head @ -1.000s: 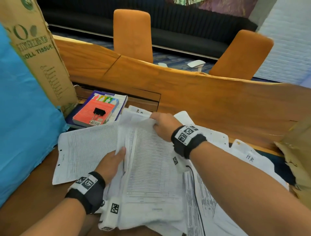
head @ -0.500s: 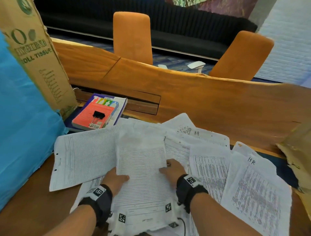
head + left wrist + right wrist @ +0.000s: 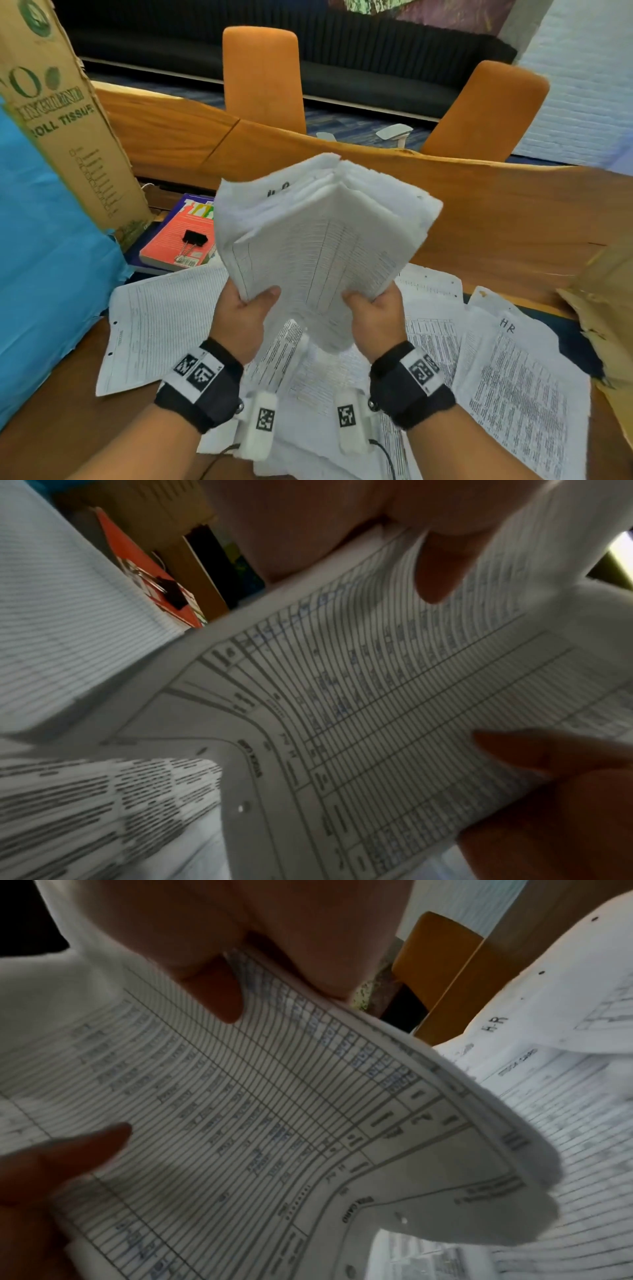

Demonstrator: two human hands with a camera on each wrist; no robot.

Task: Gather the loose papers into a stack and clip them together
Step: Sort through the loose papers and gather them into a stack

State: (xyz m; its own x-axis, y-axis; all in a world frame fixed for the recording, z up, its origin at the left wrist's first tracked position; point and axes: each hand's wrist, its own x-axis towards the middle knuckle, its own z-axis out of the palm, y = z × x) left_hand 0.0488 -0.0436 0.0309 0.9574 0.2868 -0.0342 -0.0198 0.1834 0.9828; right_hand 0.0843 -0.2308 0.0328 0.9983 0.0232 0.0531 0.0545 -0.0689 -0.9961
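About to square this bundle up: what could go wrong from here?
1. The held bundle is fanned and bent; sheets may slip from the left hand or right hand.
2. Loose sheets remain on the table and could get missed.
3. The binder clip lies away on the red book; reaching needs one hand freed.

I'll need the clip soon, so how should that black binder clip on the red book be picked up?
Probably pinch the binder clip by its black body from above: it lies flat on the red book, wire handles pointing toward the person.
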